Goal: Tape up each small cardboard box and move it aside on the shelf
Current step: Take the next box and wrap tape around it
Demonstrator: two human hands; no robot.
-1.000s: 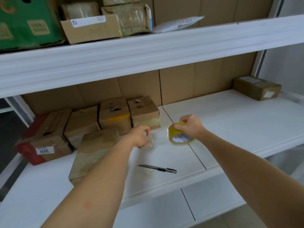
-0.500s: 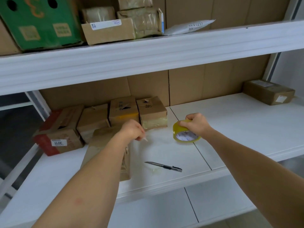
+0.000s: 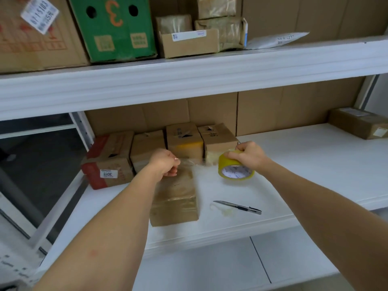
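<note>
A small brown cardboard box lies on the white shelf in front of me, its top glossy with tape. My right hand grips a yellow roll of clear tape just above the shelf, to the box's right. My left hand hovers over the box's far end and pinches the free end of a clear tape strip stretched from the roll. Several small boxes stand in a row against the back wall.
A utility knife lies on the shelf right of the box, beside a scrap of tape. Another brown box sits at the far right. The upper shelf holds a green carton and more boxes.
My hands have drawn apart, pulling a longer strip of tape off the roll. The left hand moved over the box's far end. The camera tilted up and to the left.
</note>
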